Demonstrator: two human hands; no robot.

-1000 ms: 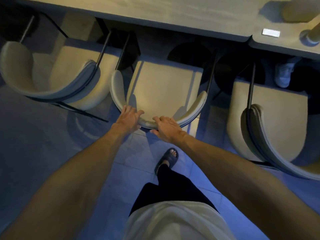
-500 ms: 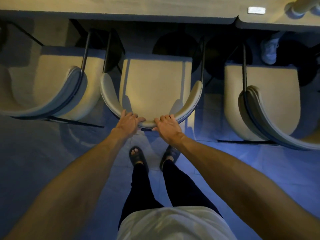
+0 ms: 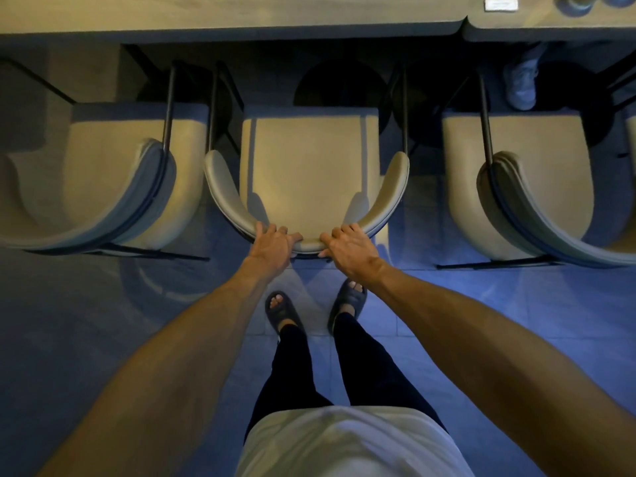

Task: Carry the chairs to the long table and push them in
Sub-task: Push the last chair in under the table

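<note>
One long pale wooden table (image 3: pixel 241 15) is seen across the top. Along its near edge a cream padded middle chair (image 3: pixel 309 160) with a curved back is set between two like it, the left chair (image 3: pixel 103 187) and the right chair (image 3: pixel 537 180), seat facing the table. Its back rim is gripped by the left hand (image 3: pixel 273 247) and the right hand (image 3: pixel 351 247), placed close together, fingers curled over the top.

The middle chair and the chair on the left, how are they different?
The left hand and right hand grip the back of the middle chair; nobody touches the left chair. The middle chair shows whole, straight ahead; the left chair is cut off by the picture's edge. Both are beige with curved backs, facing the table.
</note>
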